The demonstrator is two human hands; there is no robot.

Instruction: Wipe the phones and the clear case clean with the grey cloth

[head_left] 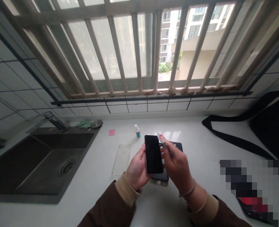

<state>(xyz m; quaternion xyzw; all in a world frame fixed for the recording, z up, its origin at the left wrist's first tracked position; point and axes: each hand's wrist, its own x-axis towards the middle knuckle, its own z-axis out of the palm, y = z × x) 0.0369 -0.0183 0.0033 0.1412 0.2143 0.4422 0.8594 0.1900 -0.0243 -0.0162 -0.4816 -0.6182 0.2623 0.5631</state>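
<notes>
My left hand (137, 168) is closed around the edge of a smartphone (154, 154), its black screen facing up, tilted over the counter. Close to the phone's right edge, my right hand (177, 160) is curled with its fingers pinched around a small pale item (161, 139) that I cannot make out. Beneath the hands lie dark flat devices (177, 146), mostly covered by the hands and the phone. A clear phone case (121, 160) rests left of my left hand. Behind it stands a small white bottle (137, 130) with a blue label.
A pink sticky note (111, 132) lies left of the bottle. The sink (66, 195) with a faucet (55, 121) is at the left, a green cloth (84, 124) behind it. A black strap (234, 134) and a blurred-out item (250, 189) lie at the right.
</notes>
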